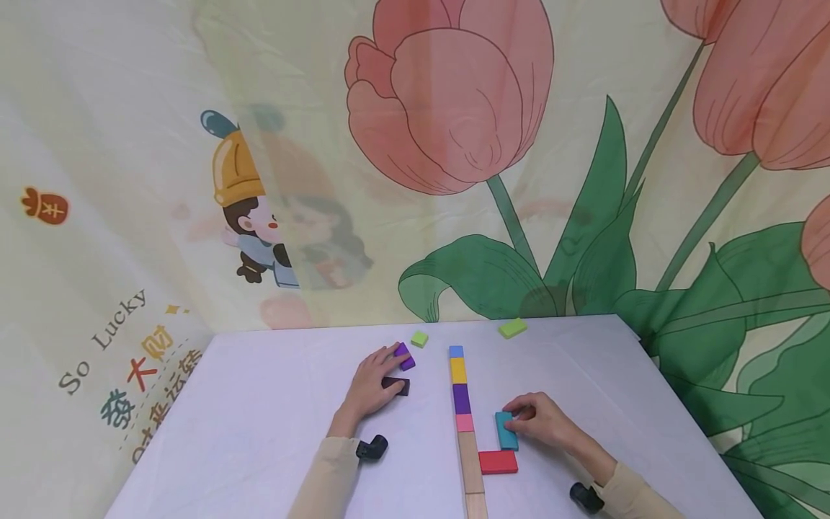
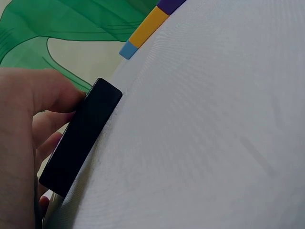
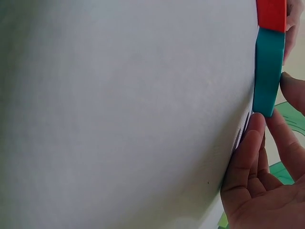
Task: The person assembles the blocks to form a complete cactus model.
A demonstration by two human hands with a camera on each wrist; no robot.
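Teal block (image 1: 503, 435) is pinched by the right hand (image 1: 545, 421), with thumb at its side and a finger at its far end. Its near end touches the red block (image 1: 498, 462), which lies crosswise and meets the side of a long wooden block (image 1: 470, 461). The left hand (image 1: 371, 384) is not clenched: its fingers reach onto the loose purple block (image 1: 405, 357), and its thumb touches the black block (image 1: 403, 388); both lie on the tabletop (image 1: 272, 396), to the left of the row. This row goes straight away from the person: a second wooden block (image 1: 476, 506) is nearest, then the long one, then the pink block (image 1: 464, 422), the row's purple block (image 1: 461, 398), the yellow block (image 1: 459, 370) and the blue block (image 1: 457, 352), end to end. Farther out, a small green block (image 1: 419, 339) and a longer green block (image 1: 513, 329) lie apart, near the back edge. I judge that the straight row is already laid, as far as it is visible, and the side branch is only begun, with red in place and teal being adjusted. Four blocks, black, purple and two green, seem not yet joined.
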